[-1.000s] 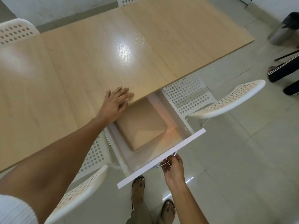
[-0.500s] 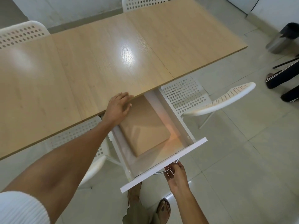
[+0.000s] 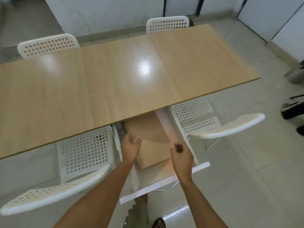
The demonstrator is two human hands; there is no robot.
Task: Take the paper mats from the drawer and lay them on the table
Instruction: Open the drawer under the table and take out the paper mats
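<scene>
Hands (image 3: 130,148) over open drawer (image 3: 164,181) (mats (image 3: 148,140) inside).

1. A table (image 3: 115,83) spans the middle of the frame from the left edge to the right.
2. A drawer (image 3: 164,183) stands pulled out from under the table's near edge, at lower centre.
3. A stack of paper mats (image 3: 151,142) lies in the drawer.
4. Above the mats, the left hand (image 3: 130,148) sits just left of the right hand (image 3: 181,157).
5. Chairs (image 3: 47,45) stand behind the table in the upper frame and flank the drawer.
</scene>
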